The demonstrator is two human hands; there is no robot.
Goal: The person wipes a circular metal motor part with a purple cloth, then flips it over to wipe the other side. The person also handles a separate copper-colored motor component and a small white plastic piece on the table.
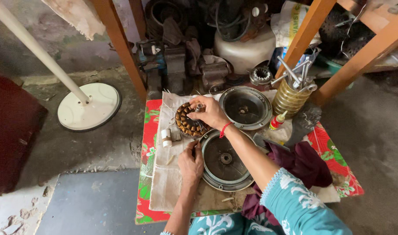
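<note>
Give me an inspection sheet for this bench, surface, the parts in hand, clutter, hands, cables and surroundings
Surface: low table with red floral cover, beige cloth over it.
Job's things: copper-wound stator on the cloth; two round metal covers, near cover and far cover.
Clutter: small glue bottle, jar of tools, maroon rag, small white roll.
Grippers: right hand on the stator; left hand pinches something thin, too small to tell.
Cables: dark hoses or cables on the shelf behind.
Surroundings: white fan stand base, concrete floor, orange wooden frame legs.
</note>
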